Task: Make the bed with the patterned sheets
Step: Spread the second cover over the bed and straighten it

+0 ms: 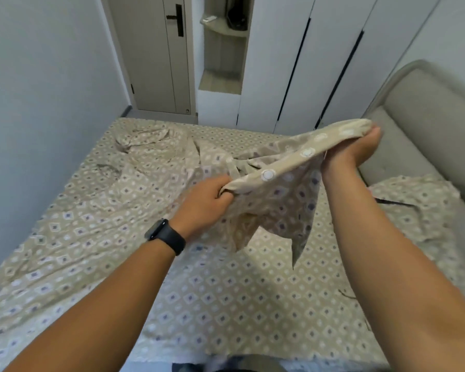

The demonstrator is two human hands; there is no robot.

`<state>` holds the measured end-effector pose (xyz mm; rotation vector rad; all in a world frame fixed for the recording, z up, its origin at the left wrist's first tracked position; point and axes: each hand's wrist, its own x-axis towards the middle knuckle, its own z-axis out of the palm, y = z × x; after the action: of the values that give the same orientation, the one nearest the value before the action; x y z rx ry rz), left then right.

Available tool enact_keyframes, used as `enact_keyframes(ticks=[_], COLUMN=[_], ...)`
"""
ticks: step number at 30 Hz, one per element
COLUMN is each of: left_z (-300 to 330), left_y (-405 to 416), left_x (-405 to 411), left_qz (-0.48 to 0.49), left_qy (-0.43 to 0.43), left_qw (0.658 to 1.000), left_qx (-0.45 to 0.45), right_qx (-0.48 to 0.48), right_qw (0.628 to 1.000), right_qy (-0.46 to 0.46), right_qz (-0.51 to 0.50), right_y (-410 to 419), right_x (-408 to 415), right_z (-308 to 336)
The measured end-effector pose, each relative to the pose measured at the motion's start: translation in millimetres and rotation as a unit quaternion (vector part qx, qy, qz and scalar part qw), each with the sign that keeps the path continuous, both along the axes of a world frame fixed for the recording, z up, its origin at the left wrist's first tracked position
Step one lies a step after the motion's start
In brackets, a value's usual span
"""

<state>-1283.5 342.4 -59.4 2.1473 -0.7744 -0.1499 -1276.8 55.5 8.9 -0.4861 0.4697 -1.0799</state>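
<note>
Left hand: the left hand (207, 201) is curled tight round a bunched fold of the patterned sheet (277, 189), low over the middle of the bed (226, 304).
Right hand: the right hand (352, 149) is held higher, near the headboard (424, 108). Its fingers grip the top edge of the same cloth, which drapes over them.
Sheet in the air: the patterned sheet stretches between the two hands. Loose corners hang down below it, clear of the bed.
Sheet colour: it is tan with white flower circles on one side and little blue and white diamonds on the other.
Sheet on the bed: the rest of the cloth trails off to the left and lies crumpled across the bed.
Bed: it is covered in the same diamond pattern, with many wrinkles.
Watch: a black watch (165, 234) is strapped round the left wrist.
Room: a door (156, 49) with a dark handle stands past the far end of the bed. White wardrobe doors (320, 57) stand to its right.
</note>
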Motion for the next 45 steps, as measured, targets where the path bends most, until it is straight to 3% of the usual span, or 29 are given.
enact_keyframes(ticks=[2,5,6,8,10,11,13,17,21,26,29,30,32,35,38,40,45], left_z=[-0.5,-18.4,-27.1,-49.4,-68.7,-79.0,-90.5,-97.2,-76.8,-33.8,-27.3,-28.6,-29.6,-27.1,-17.5,-12.9,-12.7], left_y=[-15.9,-20.1,-22.7,-26.9,-27.0,-36.5,-55.2,-97.8,-125.4,-176.5,-193.1,-194.6,-192.6,-187.6,-179.6,-171.6,-145.2], left_x=[-2.6,-9.9,-13.4,-19.8,-24.8,-33.5,-52.1,-96.5,-128.1,-134.9,-130.9,-130.6,-130.4,-127.5,-113.7,-99.9,-71.2], left_qz=[-0.017,-0.008,-0.004,0.017,0.038,0.047,0.058,0.037,0.086,0.047,0.036,0.035,0.058,0.098,0.152,0.198,0.263], left_qy=[0.004,0.039,0.049,0.076,0.108,0.129,0.16,0.184,0.176,0.111,0.101,0.102,0.123,0.164,0.156,0.115,0.032], left_qw=[1.0,0.999,0.997,0.99,0.978,0.971,0.964,0.971,0.98,0.993,0.994,0.994,0.99,0.979,0.968,0.965,0.959], left_qx=[0.0,0.032,0.054,0.117,0.176,0.194,0.203,0.148,0.031,0.014,0.011,0.003,-0.026,-0.068,-0.126,-0.129,-0.098], right_qx=[-0.027,-0.078,-0.139,-0.287,-0.357,-0.374,-0.398,-0.464,-0.538,-0.406,-0.348,-0.359,-0.415,-0.429,-0.473,-0.493,-0.507], right_qw=[0.999,0.966,0.932,0.813,0.72,0.689,0.661,0.668,0.72,0.832,0.872,0.872,0.831,0.749,0.665,0.653,0.678], right_qy=[0.042,0.233,0.322,0.489,0.565,0.585,0.599,0.556,0.435,0.363,0.306,0.296,0.361,0.497,0.552,0.545,0.483], right_qz=[0.007,0.074,0.089,0.131,0.186,0.207,0.214,0.169,0.054,-0.11,-0.156,-0.154,-0.09,0.091,0.174,0.181,0.222], right_y=[-20.7,-37.3,-48.0,-67.7,-78.9,-92.4,-116.1,-158.1,-180.9,-208.3,-218.8,-223.0,-228.4,-235.7,-229.3,-220.3,-201.0], right_x=[-20.5,-51.0,-62.2,-86.4,-107.8,-120.9,-133.5,-130.0,-101.0,-97.1,-111.5,-116.5,-122.2,-122.3,-116.4,-117.9,-117.3], right_z=[-13.5,-62.7,-87.7,-139.6,-177.2,-189.0,-195.8,-162.7,-96.0,-40.3,-37.0,-42.4,-63.8,-99.7,-115.3,-121.0,-123.9])
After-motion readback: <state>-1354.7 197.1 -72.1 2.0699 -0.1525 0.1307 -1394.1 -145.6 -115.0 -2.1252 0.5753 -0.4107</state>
